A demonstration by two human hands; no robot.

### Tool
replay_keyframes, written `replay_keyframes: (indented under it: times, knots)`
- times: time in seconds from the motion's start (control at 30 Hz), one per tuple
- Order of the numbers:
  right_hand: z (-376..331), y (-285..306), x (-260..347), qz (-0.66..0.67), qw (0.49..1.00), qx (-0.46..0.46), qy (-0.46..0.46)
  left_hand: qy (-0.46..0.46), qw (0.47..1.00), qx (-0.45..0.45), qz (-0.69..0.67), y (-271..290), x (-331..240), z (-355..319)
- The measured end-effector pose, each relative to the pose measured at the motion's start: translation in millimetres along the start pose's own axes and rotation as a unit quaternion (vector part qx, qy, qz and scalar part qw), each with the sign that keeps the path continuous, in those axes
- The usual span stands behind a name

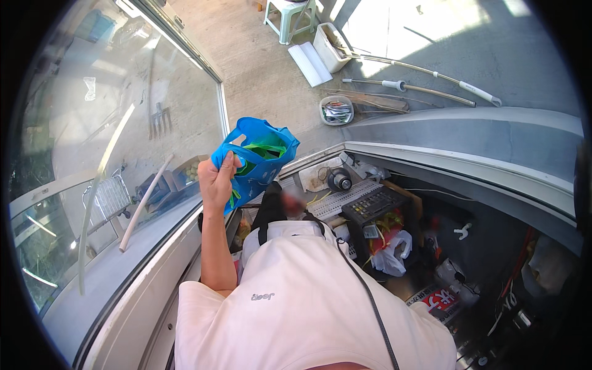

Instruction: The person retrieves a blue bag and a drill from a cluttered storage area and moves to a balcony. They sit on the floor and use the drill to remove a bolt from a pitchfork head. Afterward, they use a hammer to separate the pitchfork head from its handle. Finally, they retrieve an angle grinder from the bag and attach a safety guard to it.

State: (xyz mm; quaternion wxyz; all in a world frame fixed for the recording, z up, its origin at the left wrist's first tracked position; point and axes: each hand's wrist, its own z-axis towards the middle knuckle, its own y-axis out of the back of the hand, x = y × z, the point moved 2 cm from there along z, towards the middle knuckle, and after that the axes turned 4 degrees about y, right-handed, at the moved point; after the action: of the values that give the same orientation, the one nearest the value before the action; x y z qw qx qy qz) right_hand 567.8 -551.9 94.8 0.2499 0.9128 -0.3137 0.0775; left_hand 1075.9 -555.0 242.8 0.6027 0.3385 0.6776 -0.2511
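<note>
My left hand (219,179), raised in front of me, is closed round the handle of a blue carrier bag (271,163). The bag hangs tilted beside the hand with its mouth partly spread. Bright green material (268,150) shows inside the opening, but what else it contains is hidden. My right hand and forearm do not appear; the light shirt covers the lower middle of the picture.
A glass door (154,123) stands at the left. Beyond the sill are a white bin (331,49), a small basket (336,111), a stool (290,18) and long poles (425,91). Indoors at right lie a black keypad-like device (376,202) and a white plastic bag (393,253).
</note>
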Motion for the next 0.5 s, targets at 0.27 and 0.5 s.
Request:
replay_keyframes:
  times: [0.27, 0.5]
  knots:
    - [33, 24, 115, 0.059, 0.998, -0.019, -0.023, 0.055, 0.997, 0.02, 0.043, -34, 33, 173]
    - [138, 52, 186, 0.079, 0.997, 0.001, -0.027, -0.009, 0.999, -0.032, 0.015, -63, 37, 374]
